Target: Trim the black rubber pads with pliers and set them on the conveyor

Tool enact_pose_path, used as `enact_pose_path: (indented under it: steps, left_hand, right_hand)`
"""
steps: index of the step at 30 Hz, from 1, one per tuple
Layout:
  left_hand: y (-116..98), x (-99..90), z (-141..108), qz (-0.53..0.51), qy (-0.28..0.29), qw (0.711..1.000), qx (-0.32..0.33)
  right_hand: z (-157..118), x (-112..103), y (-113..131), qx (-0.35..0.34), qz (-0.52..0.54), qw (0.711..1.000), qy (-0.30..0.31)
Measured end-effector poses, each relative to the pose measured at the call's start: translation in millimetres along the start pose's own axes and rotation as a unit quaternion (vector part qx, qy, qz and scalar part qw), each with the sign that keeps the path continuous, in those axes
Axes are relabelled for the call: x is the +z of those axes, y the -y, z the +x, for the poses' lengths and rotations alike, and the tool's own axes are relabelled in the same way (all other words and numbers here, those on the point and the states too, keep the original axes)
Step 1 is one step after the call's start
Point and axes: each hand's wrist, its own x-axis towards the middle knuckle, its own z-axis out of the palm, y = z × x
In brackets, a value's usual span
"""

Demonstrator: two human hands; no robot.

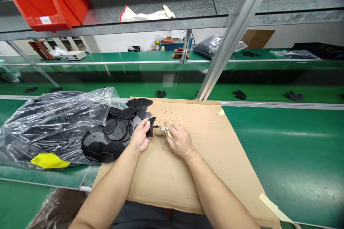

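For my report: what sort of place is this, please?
Probably a factory workshop: there is a long green workbench, a red parts bin, and a pile of black discs.

The right fingers (170,128) partly hide a small metal tool (164,130).

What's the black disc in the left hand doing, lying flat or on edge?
On edge: the left hand holds the black disc upright over the cardboard sheet, unlike the flat discs in the pile.

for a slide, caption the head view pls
Left hand holds a black disc as right hand works a small metal tool over cardboard
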Motion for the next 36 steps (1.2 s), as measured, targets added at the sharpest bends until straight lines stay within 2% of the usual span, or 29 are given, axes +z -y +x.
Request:
enact_pose_path:
  steps: [5,11,20,27,31,34,36]
  left_hand:
    - [1,0.2,0,-0.007,-0.015,1.0,0.0]
    - [1,3.2,-1,-0.002,-0.052,0.999,-0.017]
    - [-12,-9.3,8,-0.061,-0.016,0.998,-0.002]
    - [-12,-10.1,6,-0.058,0.056,0.996,-0.029]
    - [-10,-13.4,6,-0.05,0.078,0.995,-0.046]
    - [-10,-15.3,7,-0.064,0.081,0.992,-0.069]
    - [-11,-14.4,6,-0.071,0.064,0.992,-0.083]
  right_hand:
    - [0,0,2,0.009,-0.031,0.999,0.012]
    - [-3,8,5,0.05,0.024,0.998,0.017]
    - [-1,3,5,0.133,0.108,0.985,-0.02]
    - [0,3,7,0.128,0.126,0.984,-0.015]
    - [-1,4,7,0.133,0.131,0.982,-0.006]
    - [-1,3,7,0.116,0.141,0.983,0.012]
    - [-1,3,8,0.091,0.152,0.984,0.025]
